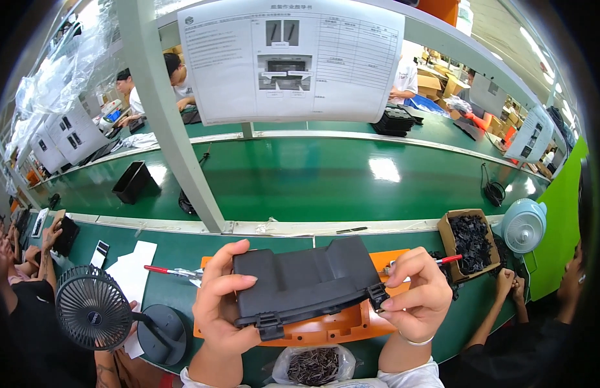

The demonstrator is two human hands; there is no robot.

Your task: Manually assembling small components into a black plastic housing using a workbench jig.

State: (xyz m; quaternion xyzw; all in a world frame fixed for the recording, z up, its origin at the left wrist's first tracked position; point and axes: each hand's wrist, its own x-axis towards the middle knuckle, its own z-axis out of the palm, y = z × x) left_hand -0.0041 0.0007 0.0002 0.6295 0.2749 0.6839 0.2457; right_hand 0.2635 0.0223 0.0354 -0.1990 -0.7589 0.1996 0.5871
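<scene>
A black plastic case (306,275) is held up in front of me, its long edge with the latches toward me. My left hand (219,304) is closed round its left end, thumb on top. At the right front corner, my right hand (416,294) pinches a small black latch (377,296) between thumb and fingers; it touches the case edge. Another black latch (269,324) sits on the left part of that edge. Beneath the case lies an orange fixture (345,326), partly hidden. Nearest my body is a clear plastic bag (344,365) of thin metal pins (313,366).
A cardboard box (449,242) of small black parts stands right, near a light-blue fan (524,226). Red pens (159,269) stick out by the fixture. At left are a black fan (94,307) and white papers (141,265). Co-workers sit on both sides; a metal post (174,116) rises ahead.
</scene>
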